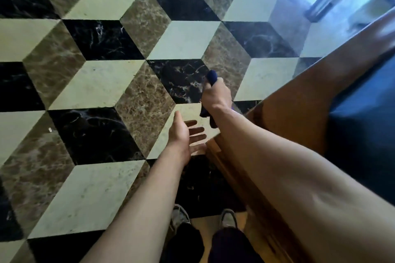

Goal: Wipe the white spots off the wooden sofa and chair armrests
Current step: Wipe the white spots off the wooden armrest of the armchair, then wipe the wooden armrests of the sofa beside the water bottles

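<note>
looking straight down at my own arms here. my right hand (215,94) is fisted around a dark blue cloth (212,77), soft fuzzy-looking stuff, with a rounded bunch poking out the top of my fist at 12 o'clock and a darker tail hanging out underneath. that fist hovers just past the front end of the wooden armrest (299,100), which runs from about 5 o'clock of the view up toward 2 o'clock as a long smooth orange-brown plank with a stepped moulded edge lower down. can't tell if the cloth is actually touching the wood. i also can't make out any white spots on it from this angle, it's pretty blurry.

my left hand (186,134) is loose and spread, palm turned toward the right hand, fingers (195,131) fanned out, holding nothing. it sits at 7 o'clock of the fist, near the armrest's front corner.

to the right of the armrest, at 3 o'clock, there's a blue cushion (363,130), smooth and flat. the floor (102,83) is glossy marble in a cube pattern: cream, veined brown and veined black diamonds. my grey sneakers (179,218) peek out at 6 o'clock.
</note>
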### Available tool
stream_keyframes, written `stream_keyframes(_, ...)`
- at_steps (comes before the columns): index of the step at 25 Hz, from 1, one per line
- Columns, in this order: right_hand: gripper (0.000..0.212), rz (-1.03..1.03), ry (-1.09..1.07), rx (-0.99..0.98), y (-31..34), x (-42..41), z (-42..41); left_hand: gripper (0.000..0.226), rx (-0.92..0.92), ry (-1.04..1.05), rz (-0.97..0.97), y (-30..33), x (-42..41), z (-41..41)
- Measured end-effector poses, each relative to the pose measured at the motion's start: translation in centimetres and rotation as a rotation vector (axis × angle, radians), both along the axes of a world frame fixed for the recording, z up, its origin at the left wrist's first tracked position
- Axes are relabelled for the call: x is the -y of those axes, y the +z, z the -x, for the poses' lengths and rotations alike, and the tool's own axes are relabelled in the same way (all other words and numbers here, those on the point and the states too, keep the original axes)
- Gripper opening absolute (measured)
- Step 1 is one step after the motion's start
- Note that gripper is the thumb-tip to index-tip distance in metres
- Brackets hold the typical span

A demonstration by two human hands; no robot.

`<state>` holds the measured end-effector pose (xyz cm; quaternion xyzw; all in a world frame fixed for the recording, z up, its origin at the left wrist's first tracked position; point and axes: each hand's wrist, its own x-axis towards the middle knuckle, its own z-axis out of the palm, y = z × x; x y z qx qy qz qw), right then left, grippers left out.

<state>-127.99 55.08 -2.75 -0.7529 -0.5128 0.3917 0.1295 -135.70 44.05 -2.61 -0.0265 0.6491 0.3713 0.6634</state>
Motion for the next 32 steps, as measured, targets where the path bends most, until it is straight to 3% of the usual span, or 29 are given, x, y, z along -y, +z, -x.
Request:
stream_keyframes(3,0.034,-0.096,-0.070,-0.249,4.3,-2.1,1.7,0.071,-0.045,-0.020,-0.048,4.1,-3.7,3.3)
stream_keyframes(8,0.036,-0.123,-0.246,-0.399,7.7,-7.3,2.2,0.072,-0.124,-0.273,-0.106,8.9,-12.6,4.8)
stream_keyframes(13,0.038,-0.083,-0.420,-0.621,11.6,-18.8,2.9,0.034,-0.293,-0.461,-0.327,12.3,-27.1,5.0)
stream_keyframes(18,0.029,-0.132,-0.459,-0.832,16.2,-29.7,0.8,0.019,-0.356,-0.714,-0.472,15.2,-40.5,5.1)
stream_keyframes(20,0.022,-0.190,-0.499,-0.823,17.7,-33.7,-1.1,0.007,-0.350,-0.761,-0.500,15.6,-45.8,4.3)
stream_keyframes(24,0.035,-0.199,-0.605,-0.817,18.2,-40.9,-5.5,0.017,-0.290,-0.847,-0.526,16.1,-55.4,1.3)
stream_keyframes(26,0.041,-0.177,-0.655,-0.751,18.2,-45.8,-7.6,0.006,-0.253,-0.853,-0.559,15.8,-61.4,-0.7)
stream_keyframes(32,0.025,-0.254,-0.819,-0.533,19.4,-57.9,-13.6,0.007,-0.184,-1.089,-0.655,16.2,-78.1,-7.2)
